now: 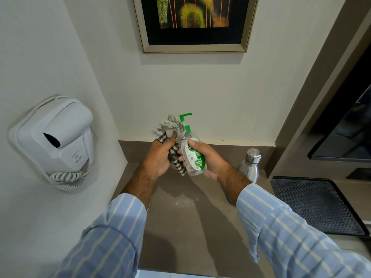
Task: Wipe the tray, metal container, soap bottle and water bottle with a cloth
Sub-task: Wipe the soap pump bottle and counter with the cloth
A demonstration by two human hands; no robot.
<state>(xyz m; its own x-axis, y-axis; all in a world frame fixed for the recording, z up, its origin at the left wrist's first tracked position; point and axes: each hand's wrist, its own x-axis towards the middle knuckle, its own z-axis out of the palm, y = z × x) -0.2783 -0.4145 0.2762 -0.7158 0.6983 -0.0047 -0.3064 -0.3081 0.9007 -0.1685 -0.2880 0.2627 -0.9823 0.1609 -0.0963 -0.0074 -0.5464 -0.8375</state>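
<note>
My right hand [208, 159] grips a clear soap bottle [192, 157] with a green pump, held up above the counter and tilted left. My left hand [162, 155] is closed on a grey-and-white striped cloth [170, 133], bunched against the bottle's left side and neck. A steel water bottle [250, 163] stands upright at the back of the counter, right of my hands. A black tray [319, 205] with a mesh liner lies on the counter at the right. A sliver of metal [148, 207] shows under my left sleeve; most of it is hidden.
The brown counter [186, 227] runs from the back wall to the front edge, with a wet patch [185, 201] below my hands. A wall-mounted hair dryer [58, 141] hangs at the left. A framed picture [192, 25] hangs above. A dark screen [345, 125] sits at the right.
</note>
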